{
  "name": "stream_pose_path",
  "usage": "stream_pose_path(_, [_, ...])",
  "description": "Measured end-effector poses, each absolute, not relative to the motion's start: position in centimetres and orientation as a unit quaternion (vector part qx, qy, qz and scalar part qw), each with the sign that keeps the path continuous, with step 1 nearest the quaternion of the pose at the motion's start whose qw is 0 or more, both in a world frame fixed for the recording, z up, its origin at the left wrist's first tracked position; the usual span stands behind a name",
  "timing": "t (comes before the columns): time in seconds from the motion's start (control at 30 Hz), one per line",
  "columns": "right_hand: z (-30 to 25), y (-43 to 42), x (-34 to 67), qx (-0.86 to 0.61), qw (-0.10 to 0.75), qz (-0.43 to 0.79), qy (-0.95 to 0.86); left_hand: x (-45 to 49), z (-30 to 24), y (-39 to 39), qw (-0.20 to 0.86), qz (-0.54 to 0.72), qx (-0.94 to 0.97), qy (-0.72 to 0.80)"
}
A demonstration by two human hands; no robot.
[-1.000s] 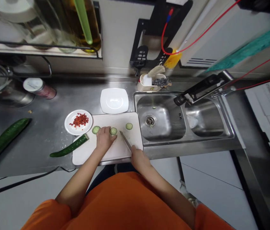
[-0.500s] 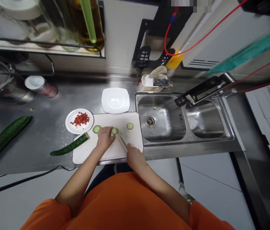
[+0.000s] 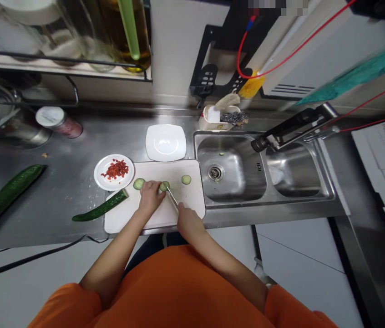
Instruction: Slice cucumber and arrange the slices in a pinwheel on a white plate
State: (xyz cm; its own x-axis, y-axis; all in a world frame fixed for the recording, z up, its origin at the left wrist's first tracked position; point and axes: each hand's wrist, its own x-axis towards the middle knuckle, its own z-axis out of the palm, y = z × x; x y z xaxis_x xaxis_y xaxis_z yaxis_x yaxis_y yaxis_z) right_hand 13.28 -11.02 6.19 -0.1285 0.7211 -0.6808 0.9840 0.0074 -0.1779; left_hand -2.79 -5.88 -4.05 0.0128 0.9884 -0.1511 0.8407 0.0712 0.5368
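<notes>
My left hand [image 3: 150, 197] has its fingers closed on a small round cucumber piece [image 3: 164, 186] over the white cutting board [image 3: 124, 221]. My right hand [image 3: 190, 223] grips a small knife [image 3: 172, 197], and its tip touches or lies just over that piece. One cucumber slice [image 3: 139, 183] lies beside my left hand, and another slice [image 3: 186, 179] rests farther right on the board. At the board's left edge lies a cut length of cucumber [image 3: 101, 210]. The knife's handle is hidden inside my right hand.
Behind the board stand a plate of chopped red bits [image 3: 98, 181] and a white square dish [image 3: 165, 155]. A whole cucumber [image 3: 6, 200] lies far left. To the right is a double sink [image 3: 195, 168] with a black faucet [image 3: 276, 132]. A wire shelf [image 3: 124, 77] holds jars above.
My right hand has shifted slightly left, and the knife has turned and moved in over the cucumber piece. My left hand holds its place. The whole view has shifted a little.
</notes>
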Motion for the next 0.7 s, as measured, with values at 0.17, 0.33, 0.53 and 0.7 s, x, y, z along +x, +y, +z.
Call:
stream_pose_path(0.17, [6.20,-10.88,13.27,0.622,0.206,-0.322,0.684,-2.76,-4.04,-5.82,0.258,0.148,0.664,0.686])
stream_pose_path(0.33, [6.28,-10.75,13.20,0.624,0.208,-0.330,0.677,-2.77,-3.87,-5.81,0.263,0.147,0.659,0.689])
stream_pose_path(0.53, [5.66,-10.82,13.04,0.624,0.195,-0.351,0.670,-2.72,-3.54,-5.68,0.277,0.138,0.652,0.692])
stream_pose_path(0.7, [5.93,-10.86,13.01,0.626,0.194,-0.357,0.666,-2.64,-3.38,-5.62,0.281,0.132,0.648,0.696])
